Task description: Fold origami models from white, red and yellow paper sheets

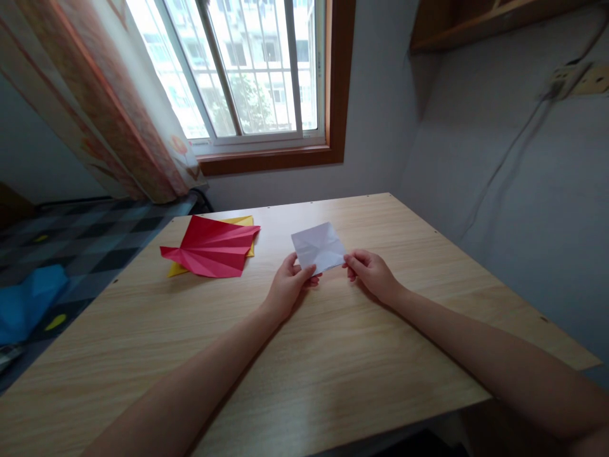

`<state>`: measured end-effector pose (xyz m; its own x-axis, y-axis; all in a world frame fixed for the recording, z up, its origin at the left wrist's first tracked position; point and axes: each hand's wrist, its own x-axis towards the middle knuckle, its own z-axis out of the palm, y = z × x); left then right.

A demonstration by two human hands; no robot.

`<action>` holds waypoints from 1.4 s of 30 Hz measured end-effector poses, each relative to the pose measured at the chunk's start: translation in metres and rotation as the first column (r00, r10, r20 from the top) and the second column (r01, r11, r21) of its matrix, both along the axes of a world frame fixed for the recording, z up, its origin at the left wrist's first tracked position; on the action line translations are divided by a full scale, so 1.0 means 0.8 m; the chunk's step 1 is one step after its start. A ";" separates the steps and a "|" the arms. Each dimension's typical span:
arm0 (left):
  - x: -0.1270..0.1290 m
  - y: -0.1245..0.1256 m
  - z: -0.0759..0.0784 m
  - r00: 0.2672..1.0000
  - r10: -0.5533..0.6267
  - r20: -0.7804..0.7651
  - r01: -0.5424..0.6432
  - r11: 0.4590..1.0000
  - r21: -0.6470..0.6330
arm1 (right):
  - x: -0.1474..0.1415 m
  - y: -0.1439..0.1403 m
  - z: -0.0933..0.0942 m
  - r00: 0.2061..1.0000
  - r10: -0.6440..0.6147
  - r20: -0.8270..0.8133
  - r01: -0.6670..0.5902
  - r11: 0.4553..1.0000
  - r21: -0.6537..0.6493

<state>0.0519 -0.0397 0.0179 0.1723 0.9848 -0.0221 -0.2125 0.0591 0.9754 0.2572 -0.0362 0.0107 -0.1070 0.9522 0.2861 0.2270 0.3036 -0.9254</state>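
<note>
Two bare forearms reach forward over a pale wooden table (333,381). The left hand (287,285) pinches the near left corner of a creased white paper square (318,247), thumb on top. The right hand (373,273) pinches its near right corner with closed fingertips. The paper is held just above the tabletop, centre. Further left lies a folded red paper (212,251) on top of a yellow sheet (240,221). Beyond is a window (247,70) with a curtain (118,108).

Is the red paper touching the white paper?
Apart. The head view shows bare table between the red paper and the white paper.
</note>
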 end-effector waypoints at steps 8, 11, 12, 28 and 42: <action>-0.011 0.000 -0.007 0.692 0.552 -0.465 -0.035 0.669 0.742 | -0.001 -0.001 0.000 0.997 0.015 -0.070 -0.019 0.999 -0.048; -0.010 -0.011 -0.002 0.535 0.653 -0.535 0.282 0.459 0.842 | -0.001 -0.002 0.001 0.998 0.026 -0.056 -0.028 0.999 -0.043; -0.008 -0.014 -0.001 0.502 0.656 -0.564 0.361 0.434 0.825 | -0.001 -0.004 0.003 0.998 0.038 -0.048 -0.040 0.999 -0.037; -0.012 -0.001 -0.004 0.692 0.394 -0.604 0.194 0.705 0.682 | -0.003 -0.018 0.016 0.961 0.266 -0.078 -0.267 0.964 -0.008; 0.002 -0.002 0.004 0.997 0.055 0.058 -0.056 0.998 0.024 | -0.004 -0.001 -0.003 0.987 0.066 -0.149 -0.061 0.998 0.035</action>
